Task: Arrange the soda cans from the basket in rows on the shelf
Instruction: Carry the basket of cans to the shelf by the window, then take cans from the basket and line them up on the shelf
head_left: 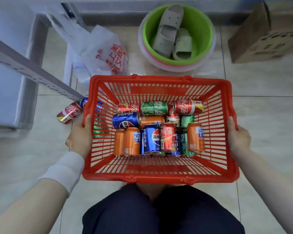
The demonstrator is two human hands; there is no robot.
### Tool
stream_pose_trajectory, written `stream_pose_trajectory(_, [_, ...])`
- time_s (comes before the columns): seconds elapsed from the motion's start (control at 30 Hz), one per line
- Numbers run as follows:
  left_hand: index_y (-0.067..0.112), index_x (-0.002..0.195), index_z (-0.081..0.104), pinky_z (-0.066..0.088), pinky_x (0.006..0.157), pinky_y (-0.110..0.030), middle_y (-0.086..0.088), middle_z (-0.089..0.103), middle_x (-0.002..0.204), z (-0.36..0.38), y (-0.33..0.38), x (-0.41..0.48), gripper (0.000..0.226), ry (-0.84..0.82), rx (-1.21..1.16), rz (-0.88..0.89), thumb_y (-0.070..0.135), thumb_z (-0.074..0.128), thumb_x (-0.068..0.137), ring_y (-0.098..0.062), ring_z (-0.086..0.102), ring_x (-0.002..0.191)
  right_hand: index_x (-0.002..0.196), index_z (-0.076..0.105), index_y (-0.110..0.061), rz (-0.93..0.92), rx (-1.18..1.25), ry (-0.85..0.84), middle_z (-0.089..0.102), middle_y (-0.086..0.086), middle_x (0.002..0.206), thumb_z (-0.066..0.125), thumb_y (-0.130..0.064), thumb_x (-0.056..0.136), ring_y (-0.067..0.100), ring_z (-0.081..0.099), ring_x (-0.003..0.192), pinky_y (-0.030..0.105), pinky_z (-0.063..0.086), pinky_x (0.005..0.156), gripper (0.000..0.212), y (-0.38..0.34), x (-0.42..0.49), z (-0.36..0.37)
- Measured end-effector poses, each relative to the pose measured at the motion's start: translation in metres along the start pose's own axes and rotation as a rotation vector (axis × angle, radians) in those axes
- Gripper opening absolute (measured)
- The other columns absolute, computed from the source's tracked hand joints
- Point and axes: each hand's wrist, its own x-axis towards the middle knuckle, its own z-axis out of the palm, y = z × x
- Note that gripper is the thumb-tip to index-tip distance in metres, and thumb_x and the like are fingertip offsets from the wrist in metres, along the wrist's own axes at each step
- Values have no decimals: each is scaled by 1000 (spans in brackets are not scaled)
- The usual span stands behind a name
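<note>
Basket of slatted red plastic (159,80), rectangular, is held at both short sides: the left hand (81,132) curls round its left rim and the right hand (238,139) grips the right rim. Shiny cylindrical soda cans (150,137) in orange, blue, red and green lie jumbled on its bottom. One glossy red loose can (69,114) lies on the beige tiles beside the grey perforated metal shelf (32,71).

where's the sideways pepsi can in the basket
Head view: the sideways Pepsi can lies at the left of the red basket, beside a toppled orange can on its right.
</note>
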Motion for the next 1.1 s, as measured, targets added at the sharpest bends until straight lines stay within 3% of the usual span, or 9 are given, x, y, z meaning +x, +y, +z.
stream_pose_trajectory(0.13, [21, 105, 56, 45, 62, -22, 2, 61, 87, 5, 1, 4, 32, -1, -52, 20, 45, 36, 97, -12, 61, 73, 104, 64, -2, 15, 21, -29, 66, 23, 99, 32, -62, 91, 40, 62, 95, 47, 47, 92, 69, 1, 5, 12])
stream_pose_trajectory(0.33, [18, 112, 58, 48, 66, -27, 0, 64, 92, 6, -7, 14, 44, -14, -69, -18, 52, 35, 95, -9, 61, 71, 106, 63, -6, 25, 62, -48, 63, 12, 90, 35, -60, 91, 30, 61, 82, 40, 48, 84, 63, -11, 10, 15])
stream_pose_trajectory(0.6, [19, 113, 59, 50, 78, -37, 0, 64, 95, -1, -7, 31, 47, 10, -62, -89, 54, 35, 94, -20, 63, 83, 92, 61, -19, 18, 55, -61, 68, 11, 92, 34, -70, 85, 31, 66, 83, 47, 52, 87, 59, -20, 16, 29])
stream_pose_trajectory(0.9, [19, 114, 58, 51, 77, -36, 0, 66, 97, -2, -11, 46, 49, 1, -57, -110, 56, 34, 93, -20, 65, 82, 89, 61, -21, 48, 45, -24, 69, 12, 91, 30, -81, 76, 33, 66, 83, 52, 53, 84, 69, -14, 13, 46])
stream_pose_trajectory(1.1, [20, 117, 56, 53, 83, -43, -3, 67, 103, -7, -12, 48, 53, -63, -5, -79, 59, 31, 92, -22, 66, 86, 103, 61, -3, 13, -36, 8, 63, 17, 95, 30, -59, 93, 34, 61, 88, 41, 47, 80, 65, -16, 18, 46])
